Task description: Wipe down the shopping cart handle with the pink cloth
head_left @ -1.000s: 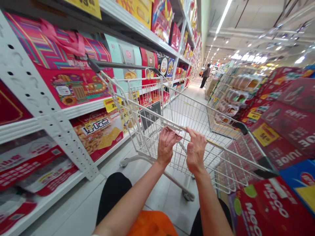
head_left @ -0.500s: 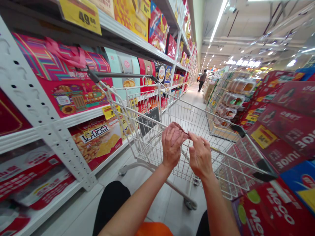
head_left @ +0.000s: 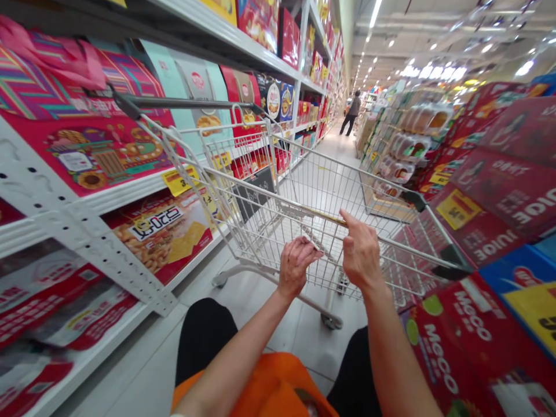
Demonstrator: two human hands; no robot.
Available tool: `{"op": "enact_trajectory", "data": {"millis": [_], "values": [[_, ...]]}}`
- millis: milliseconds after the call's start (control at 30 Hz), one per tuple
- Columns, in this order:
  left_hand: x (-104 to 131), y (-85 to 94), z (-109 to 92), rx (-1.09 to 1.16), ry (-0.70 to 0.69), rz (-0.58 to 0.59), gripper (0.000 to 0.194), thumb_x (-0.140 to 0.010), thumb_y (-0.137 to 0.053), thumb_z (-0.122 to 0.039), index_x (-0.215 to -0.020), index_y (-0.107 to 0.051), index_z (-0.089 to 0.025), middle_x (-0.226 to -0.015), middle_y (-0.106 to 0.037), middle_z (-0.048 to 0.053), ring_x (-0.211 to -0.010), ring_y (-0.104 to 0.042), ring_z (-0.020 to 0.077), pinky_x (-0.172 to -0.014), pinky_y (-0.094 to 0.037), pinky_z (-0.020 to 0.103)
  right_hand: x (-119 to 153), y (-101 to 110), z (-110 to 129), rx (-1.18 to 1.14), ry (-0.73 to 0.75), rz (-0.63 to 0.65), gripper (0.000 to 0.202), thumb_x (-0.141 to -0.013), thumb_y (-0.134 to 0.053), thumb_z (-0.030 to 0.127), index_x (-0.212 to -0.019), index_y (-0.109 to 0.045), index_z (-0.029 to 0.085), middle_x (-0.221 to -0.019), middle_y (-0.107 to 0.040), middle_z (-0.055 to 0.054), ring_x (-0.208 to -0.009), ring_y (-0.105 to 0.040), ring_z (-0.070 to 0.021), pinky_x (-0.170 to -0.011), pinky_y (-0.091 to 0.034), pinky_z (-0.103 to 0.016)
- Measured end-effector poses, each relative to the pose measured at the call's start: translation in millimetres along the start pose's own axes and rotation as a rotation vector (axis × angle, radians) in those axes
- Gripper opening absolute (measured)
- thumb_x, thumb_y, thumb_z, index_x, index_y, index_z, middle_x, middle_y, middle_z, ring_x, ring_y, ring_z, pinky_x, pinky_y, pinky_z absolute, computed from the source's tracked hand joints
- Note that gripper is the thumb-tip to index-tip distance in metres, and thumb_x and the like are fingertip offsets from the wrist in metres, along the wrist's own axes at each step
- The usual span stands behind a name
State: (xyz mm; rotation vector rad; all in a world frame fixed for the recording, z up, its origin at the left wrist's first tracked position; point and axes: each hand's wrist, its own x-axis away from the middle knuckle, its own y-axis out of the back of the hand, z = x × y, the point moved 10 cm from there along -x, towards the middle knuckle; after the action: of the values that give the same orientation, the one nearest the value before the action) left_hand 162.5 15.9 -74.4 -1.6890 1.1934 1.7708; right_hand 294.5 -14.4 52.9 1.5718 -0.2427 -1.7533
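A wire shopping cart [head_left: 321,168] stands crosswise in front of me, its basket showing no goods. My left hand [head_left: 296,263] is closed round a crumpled pinkish piece of cloth or similar, mostly hidden in the fingers; only a small edge shows by the fingertips. To its right and apart from it, my right hand [head_left: 362,249] is raised before the near side of the basket. Its index finger points up toward the cart's rim, while the other fingers are curled. Whether that fingertip touches the rim is unclear, and nothing shows in this hand.
Shelves [head_left: 113,200] with boxed goods line the left. Stacked red drink cartons [head_left: 516,191] stand close on the right, beyond the cart's end. A person [head_left: 351,113] in dark clothes stands far down the aisle. My knees and an orange garment [head_left: 269,388] are below.
My hands have moved apart. The pink piece, earlier stretched between both hands, is now bunched in my left hand, which is lower. My right index finger has extended. The view has shifted.
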Motion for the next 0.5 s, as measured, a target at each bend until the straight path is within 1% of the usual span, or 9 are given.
{"op": "enact_trajectory", "data": {"millis": [67, 100, 133, 200, 233, 267, 333, 433, 500], "values": [[-25, 12.2, -1, 0.018, 0.047, -0.102, 0.053, -0.095, -0.055, -0.007, -0.141, -0.054, -0.034, -0.144, -0.054, 0.006, -0.147, -0.040, 0.0250, -0.120, -0.040, 0.052, 0, 12, -4, 0.041, -0.003, -0.032, 0.062, -0.103, -0.010, 0.050, -0.150, -0.040, 0.024, -0.139, -0.062, -0.011, -0.124, -0.058, -0.0245, -0.102, -0.038, -0.044], [-39, 18.2, -1, 0.013, 0.062, -0.172, 0.057, -0.094, -0.058, -0.008, -0.144, -0.050, -0.035, -0.150, -0.048, 0.007, -0.148, -0.037, 0.0266, -0.120, -0.039, 0.053, 1, 19, -10, 0.074, -0.029, -0.054, 0.063, -0.103, -0.009, 0.051, -0.150, -0.040, 0.025, -0.137, -0.063, -0.011, -0.123, -0.058, -0.0251, -0.103, -0.037, -0.046], [-52, 20.0, -1, 0.000, 0.087, -0.215, 0.062, -0.094, -0.058, -0.008, -0.147, -0.046, -0.036, -0.155, -0.042, 0.006, -0.151, -0.032, 0.0276, -0.122, -0.037, 0.054, 2, 24, -16, 0.101, -0.066, -0.069, 0.063, -0.103, -0.009, 0.052, -0.150, -0.041, 0.025, -0.132, -0.066, -0.010, -0.120, -0.059, -0.0254, -0.103, -0.037, -0.047], [-73, 11.6, -2, -0.016, 0.097, -0.214, 0.067, -0.094, -0.056, -0.008, -0.151, -0.040, -0.039, -0.161, -0.034, 0.004, -0.154, -0.024, 0.0302, -0.123, -0.033, 0.057, 6, 30, -30, 0.111, -0.147, -0.071, 0.062, -0.103, -0.009, 0.051, -0.149, -0.043, 0.026, -0.117, -0.073, -0.009, -0.108, -0.063, -0.0244, -0.100, -0.038, -0.046], [-79, 4.8, -3, -0.022, 0.093, -0.198, 0.068, -0.095, -0.054, -0.008, -0.153, -0.037, -0.041, -0.162, -0.031, 0.004, -0.155, -0.021, 0.0309, -0.123, -0.032, 0.059, 8, 30, -35, 0.096, -0.178, -0.065, 0.062, -0.103, -0.009, 0.050, -0.149, -0.043, 0.025, -0.112, -0.074, -0.008, -0.103, -0.065, -0.0237, -0.097, -0.040, -0.045], [-81, -2.0, -4, -0.027, 0.079, -0.182, 0.069, -0.096, -0.052, -0.008, -0.154, -0.035, -0.041, -0.163, -0.030, 0.003, -0.156, -0.019, 0.0312, -0.124, -0.031, 0.060, 11, 30, -39, 0.077, -0.196, -0.058, 0.062, -0.104, -0.009, 0.050, -0.149, -0.043, 0.025, -0.109, -0.075, -0.008, -0.100, -0.066, -0.0230, -0.095, -0.041, -0.044], [-74, -12.3, -8, -0.031, 0.041, -0.174, 0.068, -0.097, -0.050, -0.008, -0.154, -0.033, -0.042, -0.163, -0.031, 0.002, -0.156, -0.018, 0.0298, -0.125, -0.030, 0.059, 14, 28, -41, 0.047, -0.206, -0.058, 0.062, -0.104, -0.010, 0.050, -0.148, -0.044, 0.025, -0.110, -0.075, -0.008, -0.099, -0.067, -0.0225, -0.092, -0.043, -0.042], [-55, -18.1, -12, -0.010, -0.008, -0.188, 0.063, -0.098, -0.051, -0.009, -0.152, -0.038, -0.039, -0.159, -0.036, 0.003, -0.156, -0.021, 0.0272, -0.126, -0.032, 0.053, 16, 27, -39, 0.016, -0.205, -0.075, 0.062, -0.103, -0.010, 0.051, -0.149, -0.043, 0.025, -0.113, -0.075, -0.008, -0.103, -0.068, -0.0225, -0.092, -0.044, -0.042], [-47, -19.1, -11, -0.011, -0.008, -0.178, 0.058, -0.098, -0.052, -0.011, -0.150, -0.042, -0.036, -0.155, -0.041, 0.004, -0.155, -0.022, 0.0276, -0.124, -0.034, 0.052, 16, 26, -38, -0.009, -0.208, -0.075, 0.061, -0.104, -0.009, 0.051, -0.149, -0.042, 0.027, -0.114, -0.075, -0.007, -0.106, -0.068, -0.0225, -0.093, -0.044, -0.042]]}}
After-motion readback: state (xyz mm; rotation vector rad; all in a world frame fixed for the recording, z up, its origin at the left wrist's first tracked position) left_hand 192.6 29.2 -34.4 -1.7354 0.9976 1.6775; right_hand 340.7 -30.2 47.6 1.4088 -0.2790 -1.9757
